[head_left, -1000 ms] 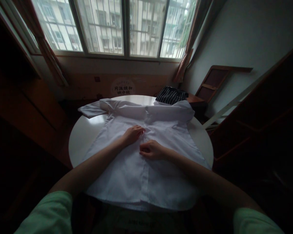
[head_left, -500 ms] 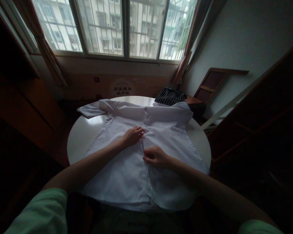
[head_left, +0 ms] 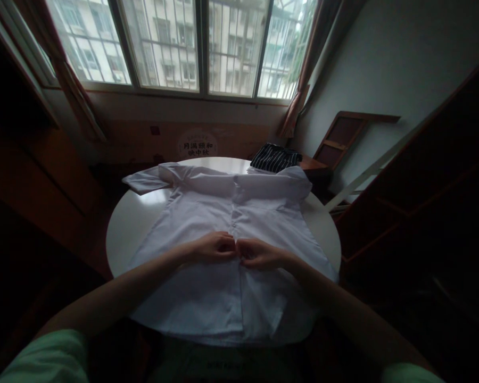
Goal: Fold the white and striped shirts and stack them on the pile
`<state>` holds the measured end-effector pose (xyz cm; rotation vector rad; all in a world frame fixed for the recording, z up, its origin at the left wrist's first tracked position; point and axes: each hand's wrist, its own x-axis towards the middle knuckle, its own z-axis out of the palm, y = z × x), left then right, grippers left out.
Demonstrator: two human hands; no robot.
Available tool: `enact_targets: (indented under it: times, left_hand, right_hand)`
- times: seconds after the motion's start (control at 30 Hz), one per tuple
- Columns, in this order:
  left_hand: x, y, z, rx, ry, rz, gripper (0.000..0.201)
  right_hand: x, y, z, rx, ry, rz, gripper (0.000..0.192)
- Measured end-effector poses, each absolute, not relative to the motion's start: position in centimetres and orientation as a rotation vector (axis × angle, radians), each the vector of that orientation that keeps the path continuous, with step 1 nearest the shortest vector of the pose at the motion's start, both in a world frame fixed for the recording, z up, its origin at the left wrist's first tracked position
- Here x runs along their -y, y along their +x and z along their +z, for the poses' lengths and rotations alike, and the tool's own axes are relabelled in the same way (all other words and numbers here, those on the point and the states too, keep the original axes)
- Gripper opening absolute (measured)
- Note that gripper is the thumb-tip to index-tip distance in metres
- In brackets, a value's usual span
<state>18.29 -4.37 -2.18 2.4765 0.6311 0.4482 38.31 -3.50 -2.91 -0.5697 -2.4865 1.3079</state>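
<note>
A white short-sleeved shirt (head_left: 199, 298) lies spread over a round white table, its front placket running down the middle toward me. My left hand (head_left: 217, 247) is closed on the placket edge from the left. Right beside it, my right hand (head_left: 260, 254) pinches the other edge of the front, and the fingertips of both hands meet. Any button between them is hidden by the fingers. The shirt's lower hem hangs near the table's front edge, and one sleeve sticks out at the far left.
The round table (head_left: 122, 234) shows its bare rim at left and right. A folded black striped garment (head_left: 275, 158) sits at its back right. Behind stand a wide cardboard box (head_left: 239, 139) and the window. A brown wooden frame (head_left: 343, 138) leans by the right wall.
My left hand has come down along the placket toward me and now meets my right hand. The right hand stays at about the same spot on the shirt.
</note>
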Motion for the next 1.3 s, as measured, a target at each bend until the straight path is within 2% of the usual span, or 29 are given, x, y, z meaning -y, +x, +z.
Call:
enact_targets:
  times: [0.17, 0.4, 0.7, 0.9, 1.3]
  left_hand:
    - [4.3, 17.8, -2.2, -0.565, 2.425, 0.44, 0.025]
    - [4.1, 18.0, -2.7, -0.526, 2.355, 0.415, 0.02]
    - [4.1, 18.1, -2.7, -0.536, 2.3, 0.408, 0.012]
    - [4.0, 18.0, -3.1, -0.551, 2.246, 0.426, 0.013]
    - [0.2, 18.0, -4.6, -0.613, 2.079, 0.532, 0.025]
  right_hand:
    - [3.9, 38.3, -2.0, 2.444, -0.616, 1.311, 0.019]
    - [3.9, 38.6, -1.8, 2.43, -0.822, 1.267, 0.028]
    - [4.3, 38.5, -1.3, 2.444, -0.843, 1.173, 0.015]
    - [4.3, 38.4, -1.5, 2.521, -0.852, 1.125, 0.021]
    - [0.6, 37.4, -3.3, 2.367, -0.89, 1.151, 0.021]
